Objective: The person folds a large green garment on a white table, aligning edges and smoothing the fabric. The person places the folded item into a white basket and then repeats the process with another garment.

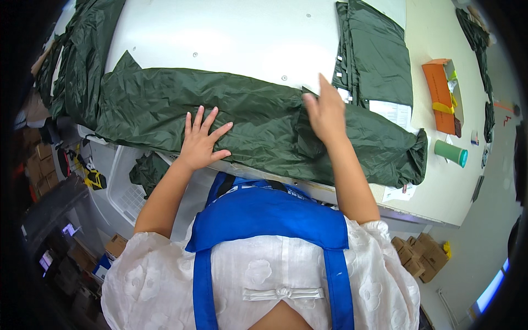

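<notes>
A long piece of dark green, thin, shiny fabric [258, 110] lies wrinkled along the near edge of the white table [236, 33]. My left hand [203, 142] rests flat on it, left of the middle, with fingers spread. Over the right part of the fabric is my right hand [326, 113], its thumb apart from the fingers. Motion blurs its edge slightly, and whether it touches the cloth I cannot tell. A fold in the cloth runs beside that hand. At the right end the fabric is gathered and bunched.
Folded green pieces [379, 55] are stacked at the far right, with a printed sheet [391, 111] below. More green fabric [88, 60] hangs at the left. An orange box [437, 91] and a green cylinder [451, 153] stand right. A white crate [125, 184] sits below the table's left.
</notes>
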The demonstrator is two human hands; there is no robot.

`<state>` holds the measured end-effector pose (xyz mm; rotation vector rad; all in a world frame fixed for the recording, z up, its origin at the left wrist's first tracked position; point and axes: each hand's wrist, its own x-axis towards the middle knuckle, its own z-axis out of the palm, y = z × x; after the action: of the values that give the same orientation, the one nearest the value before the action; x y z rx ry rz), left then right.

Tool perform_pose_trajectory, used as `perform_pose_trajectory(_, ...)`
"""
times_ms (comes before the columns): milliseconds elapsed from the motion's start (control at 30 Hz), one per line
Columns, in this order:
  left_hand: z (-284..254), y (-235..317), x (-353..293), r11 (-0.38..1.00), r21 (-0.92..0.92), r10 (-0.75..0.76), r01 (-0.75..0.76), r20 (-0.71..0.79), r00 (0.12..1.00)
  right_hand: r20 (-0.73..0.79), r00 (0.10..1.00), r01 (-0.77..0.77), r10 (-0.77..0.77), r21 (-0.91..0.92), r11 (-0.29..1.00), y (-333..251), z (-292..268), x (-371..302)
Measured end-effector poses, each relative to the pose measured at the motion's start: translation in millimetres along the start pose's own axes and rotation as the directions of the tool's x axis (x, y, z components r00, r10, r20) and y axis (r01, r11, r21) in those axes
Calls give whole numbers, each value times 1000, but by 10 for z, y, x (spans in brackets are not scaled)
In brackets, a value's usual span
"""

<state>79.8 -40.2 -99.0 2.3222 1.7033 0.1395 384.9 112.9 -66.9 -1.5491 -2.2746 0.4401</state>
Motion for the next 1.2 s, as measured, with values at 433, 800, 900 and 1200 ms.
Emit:
perform_pose_trajectory(433, -8, -25, -50, 998, -55, -32, 31, -18, 999, 203, 971, 174, -124, -252, 952, -598, 328, -528)
perform_pose_trajectory(800, -240, -1638, -1068, 597, 37, -718, 802, -421, 554, 208, 972, 181, -111, -356, 917, -485, 617, -585)
perform_pose_trajectory(900, -318, -2244, -1436, 478, -365, -793, 799, -570, 214, 277, 960, 135, -33, -358, 924, -569, 509, -530)
perform_pose_trajectory(1200, -65, -2468, -1687, -577, -749, -817, -326, 534, 217, 201, 858, 434, -472, 205, 877, -2145, 1194, 1143)
